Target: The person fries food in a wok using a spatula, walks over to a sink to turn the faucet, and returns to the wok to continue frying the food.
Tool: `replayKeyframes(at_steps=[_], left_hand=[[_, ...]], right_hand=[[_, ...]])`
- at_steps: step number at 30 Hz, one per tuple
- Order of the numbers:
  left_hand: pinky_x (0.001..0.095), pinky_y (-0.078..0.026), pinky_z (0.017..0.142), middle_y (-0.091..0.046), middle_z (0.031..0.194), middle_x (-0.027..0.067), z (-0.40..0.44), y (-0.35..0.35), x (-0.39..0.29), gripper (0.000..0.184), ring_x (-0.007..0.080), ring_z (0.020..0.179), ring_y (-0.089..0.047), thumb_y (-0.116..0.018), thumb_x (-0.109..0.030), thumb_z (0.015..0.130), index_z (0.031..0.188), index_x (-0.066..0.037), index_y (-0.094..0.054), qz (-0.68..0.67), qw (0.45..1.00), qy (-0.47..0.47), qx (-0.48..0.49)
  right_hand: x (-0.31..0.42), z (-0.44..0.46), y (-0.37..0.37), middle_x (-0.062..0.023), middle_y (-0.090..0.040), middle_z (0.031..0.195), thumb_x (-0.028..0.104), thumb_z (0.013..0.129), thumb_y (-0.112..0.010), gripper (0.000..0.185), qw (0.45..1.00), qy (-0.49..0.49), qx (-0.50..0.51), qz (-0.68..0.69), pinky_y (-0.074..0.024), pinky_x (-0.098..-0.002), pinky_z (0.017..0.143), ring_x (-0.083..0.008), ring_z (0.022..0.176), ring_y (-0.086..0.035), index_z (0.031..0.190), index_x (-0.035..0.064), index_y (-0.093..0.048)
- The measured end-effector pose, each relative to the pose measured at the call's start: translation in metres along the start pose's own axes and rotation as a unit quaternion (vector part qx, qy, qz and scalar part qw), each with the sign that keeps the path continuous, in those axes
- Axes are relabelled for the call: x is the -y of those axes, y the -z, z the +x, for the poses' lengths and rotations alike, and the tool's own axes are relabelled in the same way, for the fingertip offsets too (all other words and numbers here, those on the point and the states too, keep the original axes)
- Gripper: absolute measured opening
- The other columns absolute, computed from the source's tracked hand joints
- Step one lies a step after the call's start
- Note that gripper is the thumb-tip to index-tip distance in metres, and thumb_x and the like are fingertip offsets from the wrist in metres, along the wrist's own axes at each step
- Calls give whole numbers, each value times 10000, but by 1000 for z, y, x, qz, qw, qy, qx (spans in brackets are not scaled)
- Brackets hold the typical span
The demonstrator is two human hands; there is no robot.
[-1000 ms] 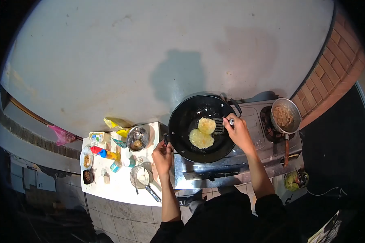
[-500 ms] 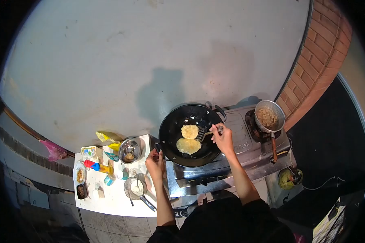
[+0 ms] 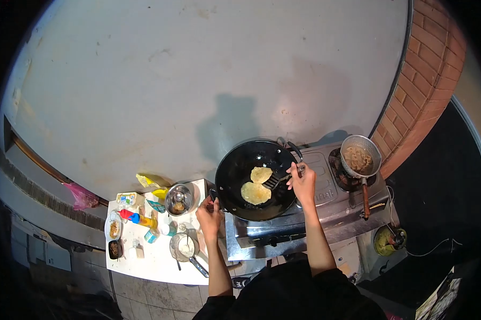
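A black wok (image 3: 231,188) sits on the stove, and its near-left handle is in the grip of my left hand (image 3: 208,217). Inside lie two flat, pale golden pancakes: a rounder one (image 3: 255,194) nearer me and a smaller one (image 3: 261,174) just beyond it, their edges meeting. My right hand (image 3: 303,185) is closed round the handle of a slotted spatula (image 3: 273,182). The spatula's dark head rests at the right edge of the smaller pancake; whether it is under that edge I cannot tell. Oil glistens on the wok's surface.
Right of the wok, a saucepan (image 3: 369,154) of brownish food stands on the second burner. On the left, a white table (image 3: 160,269) bears a steel bowl (image 3: 179,199), a batter pot (image 3: 175,246), squeeze bottles (image 3: 143,220) and small dishes. A wall rises behind the stove.
The whole view has shifted slightly, so things appear farther right. The smaller pancake has changed outline beside the spatula and now looks more angular. Both hands keep their holds.
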State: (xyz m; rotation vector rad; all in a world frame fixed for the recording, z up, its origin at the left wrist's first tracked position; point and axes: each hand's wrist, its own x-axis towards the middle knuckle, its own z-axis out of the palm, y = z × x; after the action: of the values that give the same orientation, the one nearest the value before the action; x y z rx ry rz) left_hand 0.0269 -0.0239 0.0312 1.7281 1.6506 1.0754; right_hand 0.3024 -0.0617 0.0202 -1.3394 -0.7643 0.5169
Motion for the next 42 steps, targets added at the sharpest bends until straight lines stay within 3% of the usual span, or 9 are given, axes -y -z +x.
replayKeyframes(at_steps=[13,24,28,30,42], left_hand=[[337,-504,686,-655,751,133,4,-1,7,278,203,729,-661,-693,-120,854,1023,96,-651,-5,1000,2,12],[345,-498,682,-653,739,149,2,-3,5,261,211,684,-636,-687,-113,852,993,103,-652,15,1000,-18,-15],[345,-498,675,-652,732,151,3,-3,9,264,210,687,-643,-684,-110,853,996,109,-650,21,1000,-13,-6],[309,-441,532,-587,610,99,3,-6,12,181,138,525,-531,-670,-99,868,883,75,-622,3,996,-80,-42],[292,-454,539,-588,615,80,5,-6,17,183,130,536,-554,-656,-97,880,942,74,-645,-9,997,-71,-19]], right_hand=[[5,5,-5,-106,-640,674,212,948,-594,331,995,-39,-78,37,-438,-270,325,-146,411,-580,775,-69,-578],[3,-4,-26,-112,-637,662,234,947,-602,378,998,-42,-38,7,-447,-272,335,-141,412,-579,720,-67,-573],[2,-5,-32,-113,-626,637,245,954,-591,401,996,-57,-67,30,-451,-275,330,-152,408,-582,708,-72,-573],[0,-4,-32,-115,-621,627,250,956,-588,412,994,-66,-76,36,-451,-277,327,-157,406,-583,702,-75,-574],[0,0,-19,-144,-626,655,236,967,-567,425,979,-74,-146,124,-440,-281,291,-153,376,-550,690,-86,-561]])
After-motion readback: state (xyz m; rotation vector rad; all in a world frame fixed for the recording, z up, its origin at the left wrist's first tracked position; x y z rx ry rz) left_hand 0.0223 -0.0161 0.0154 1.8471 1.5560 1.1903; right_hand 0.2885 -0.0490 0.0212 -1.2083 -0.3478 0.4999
